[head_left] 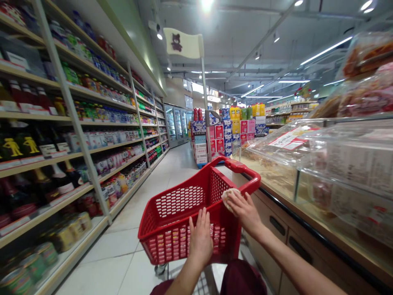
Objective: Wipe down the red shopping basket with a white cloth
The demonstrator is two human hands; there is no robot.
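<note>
A red plastic shopping cart (pixel 172 209) with slotted sides stands right in front of me, its handle (pixel 245 170) toward the right. My left hand (pixel 201 235) lies against the near side of the basket, fingers stretched out over the rim, with nothing in it. With my right hand (pixel 242 207) I press a pale cloth (pixel 229 197) onto the cart's rim close to the handle. The basket's inside is partly hidden by its near wall. A pole with a cream bear sign (pixel 183 43) rises behind the cart.
Shelves of bottles and cans (pixel 101 119) run along the left of the tiled aisle (pixel 123 241). To the right is a counter (pixel 270 241) piled with plastic-wrapped food. Stacked drink boxes (pixel 219 137) stand ahead, with glass-door fridges (pixel 176 123) beyond.
</note>
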